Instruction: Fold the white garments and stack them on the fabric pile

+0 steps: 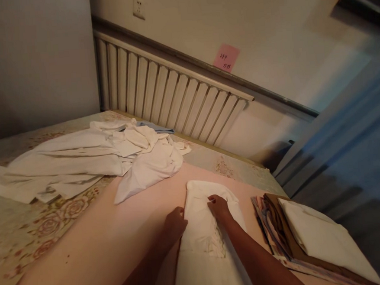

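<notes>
A white garment (201, 239), folded into a long strip, lies on the pink sheet (95, 236) in front of me. Its far end is smooth, while wrinkled cloth bunches up around its middle. My left hand (176, 223) is closed at the strip's left edge, thumb and fingers together on the cloth. On the upper part of the garment, my right hand (219, 207) is also closed, with its curled fingertips pinching the fabric. The near end of the strip runs out of the bottom of the view between my forearms.
Loose white clothes (80, 154) are heaped at the left, with a blue cloth (156, 127) behind them. A stack of folded clothes (326, 233) sits at the right. Beyond the flowered bedcover (68, 214) are a radiator (163, 90) and a blue curtain (356, 148).
</notes>
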The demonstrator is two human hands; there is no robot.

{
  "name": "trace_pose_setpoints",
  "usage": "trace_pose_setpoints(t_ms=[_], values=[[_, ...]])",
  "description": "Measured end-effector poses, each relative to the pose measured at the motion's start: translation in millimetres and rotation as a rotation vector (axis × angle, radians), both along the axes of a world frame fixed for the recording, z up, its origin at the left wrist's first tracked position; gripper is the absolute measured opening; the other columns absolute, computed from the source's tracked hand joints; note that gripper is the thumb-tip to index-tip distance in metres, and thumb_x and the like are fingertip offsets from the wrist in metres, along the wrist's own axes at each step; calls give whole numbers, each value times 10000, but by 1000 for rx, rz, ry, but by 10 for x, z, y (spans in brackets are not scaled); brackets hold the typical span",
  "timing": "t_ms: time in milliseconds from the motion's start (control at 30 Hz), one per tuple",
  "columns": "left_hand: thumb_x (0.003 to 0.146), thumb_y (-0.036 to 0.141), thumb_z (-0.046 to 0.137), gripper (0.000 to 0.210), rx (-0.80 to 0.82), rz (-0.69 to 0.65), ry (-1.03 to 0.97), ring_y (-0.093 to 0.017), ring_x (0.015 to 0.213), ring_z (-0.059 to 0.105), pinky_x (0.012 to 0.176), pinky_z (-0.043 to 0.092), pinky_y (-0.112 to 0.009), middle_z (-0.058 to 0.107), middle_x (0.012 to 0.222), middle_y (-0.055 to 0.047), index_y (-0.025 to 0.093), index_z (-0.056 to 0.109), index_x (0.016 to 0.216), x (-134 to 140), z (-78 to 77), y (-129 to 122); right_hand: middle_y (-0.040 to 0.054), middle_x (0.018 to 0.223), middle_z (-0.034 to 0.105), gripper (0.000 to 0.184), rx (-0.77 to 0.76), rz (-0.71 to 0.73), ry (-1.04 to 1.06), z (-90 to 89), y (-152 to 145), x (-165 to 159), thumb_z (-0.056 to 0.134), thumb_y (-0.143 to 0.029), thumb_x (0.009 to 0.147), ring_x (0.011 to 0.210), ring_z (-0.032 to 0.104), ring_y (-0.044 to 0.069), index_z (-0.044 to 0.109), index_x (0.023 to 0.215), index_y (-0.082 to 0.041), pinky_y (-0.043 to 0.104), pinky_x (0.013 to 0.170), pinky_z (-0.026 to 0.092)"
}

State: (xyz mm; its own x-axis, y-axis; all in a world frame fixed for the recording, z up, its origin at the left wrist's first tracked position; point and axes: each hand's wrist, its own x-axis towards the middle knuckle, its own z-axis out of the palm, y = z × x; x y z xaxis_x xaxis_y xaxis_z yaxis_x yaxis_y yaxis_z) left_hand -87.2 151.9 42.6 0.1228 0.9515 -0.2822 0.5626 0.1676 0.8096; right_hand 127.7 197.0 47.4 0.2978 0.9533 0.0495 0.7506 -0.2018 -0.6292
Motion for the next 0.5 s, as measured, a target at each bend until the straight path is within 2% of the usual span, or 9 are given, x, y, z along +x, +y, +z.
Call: trace_pose_setpoints(t_ms=[133,333,400,500], values=[[731,97,541,387,2,-5,-16,-155,884,657,702,444,-203,716,953,-44,161,617,1105,-11,6,18,12,761,696,198,-1,-6,-71,69,0,230,543,-300,755,733,642,178,695,844,-210,250,652,441],[776,125,514,371,-5,-8,-45,-149,906,655,722,442,-195,716,996,-58,145,606,1134,-11,-10,59,133,964,688,238,-33,-272,-219,220,3,950,461,-235,874,948,637,233,665,951,-139,316,781,448],[783,130,505,351,1,7,-80,-152,895,658,720,441,-201,719,982,-56,145,611,1117,-10,-37,66,124,985,671,224,-85,-310,-227,214,16,1110,488,-268,911,936,634,219,643,987,-126,346,800,471],[788,147,492,325,23,20,-126,-170,890,661,725,444,-226,720,956,-58,147,621,1087,-18,-76,75,71,1086,625,288,-160,-253,-192,184,108,1200,560,-365,913,928,617,180,595,1098,-147,377,811,518]])
